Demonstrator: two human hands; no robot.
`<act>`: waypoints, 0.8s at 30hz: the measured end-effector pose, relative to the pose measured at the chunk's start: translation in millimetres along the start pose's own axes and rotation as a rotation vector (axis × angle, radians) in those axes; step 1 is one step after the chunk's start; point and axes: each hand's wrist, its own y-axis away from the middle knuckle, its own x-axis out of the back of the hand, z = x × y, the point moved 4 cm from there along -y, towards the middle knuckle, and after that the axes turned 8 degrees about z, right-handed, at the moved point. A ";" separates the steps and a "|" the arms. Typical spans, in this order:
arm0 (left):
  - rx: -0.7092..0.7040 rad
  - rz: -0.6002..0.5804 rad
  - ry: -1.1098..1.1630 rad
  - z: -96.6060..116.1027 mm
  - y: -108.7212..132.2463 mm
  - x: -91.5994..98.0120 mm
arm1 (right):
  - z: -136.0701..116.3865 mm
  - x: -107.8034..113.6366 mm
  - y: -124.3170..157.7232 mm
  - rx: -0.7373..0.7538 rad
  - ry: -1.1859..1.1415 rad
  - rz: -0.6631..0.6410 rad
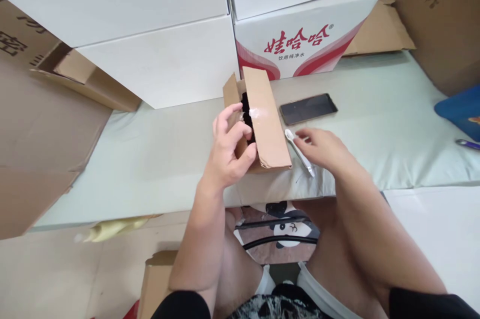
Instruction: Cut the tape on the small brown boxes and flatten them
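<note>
A small brown cardboard box (pixel 268 124) stands on the pale green cloth, its flaps partly raised and a piece of clear tape on one flap. Black contents (pixel 245 109) show through the gap; I cannot make out what they are. My left hand (pixel 230 149) is at the gap on the box's left side, fingers curved and apart, with nothing visible between them. Just right of the box lies a slim white tool (pixel 302 154) that looks like a utility knife. My right hand (pixel 318 146) is beside its upper end, fingers loosely bent and not closed round it.
A dark smartphone (pixel 309 108) lies behind the white tool. White cartons (pixel 157 64) and a red-and-white water carton (pixel 300 44) are stacked at the back. Large brown cardboard (pixel 41 109) stands left, more at right. A blue object (pixel 459 111) and a purple pen (pixel 468 144) lie far right.
</note>
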 end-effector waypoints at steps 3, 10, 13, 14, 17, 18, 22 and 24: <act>-0.028 0.096 0.072 -2.8 1.1 1.0 | -19.6 22.0 16.6 0.221 -0.399 0.240; 0.039 0.279 0.074 4.8 2.0 1.9 | -66.3 16.8 54.7 0.581 -0.435 0.348; 0.053 0.264 0.021 9.6 1.0 1.2 | -60.4 17.2 47.2 0.439 -0.483 0.455; 0.041 0.262 0.009 11.7 0.1 1.8 | -56.8 19.1 44.5 0.401 -0.516 0.486; -0.010 0.278 -0.048 20.4 -4.2 7.5 | -46.7 28.0 40.5 0.370 -0.591 0.629; -0.006 0.279 -0.077 23.3 -5.9 10.4 | -44.2 30.6 40.4 0.390 -0.602 0.678; 0.259 0.247 -0.181 21.9 -8.2 25.4 | -42.2 34.8 41.9 0.626 -0.559 0.759; 0.467 0.238 -0.216 10.8 -3.2 33.3 | -45.2 33.7 42.7 0.773 -0.503 0.707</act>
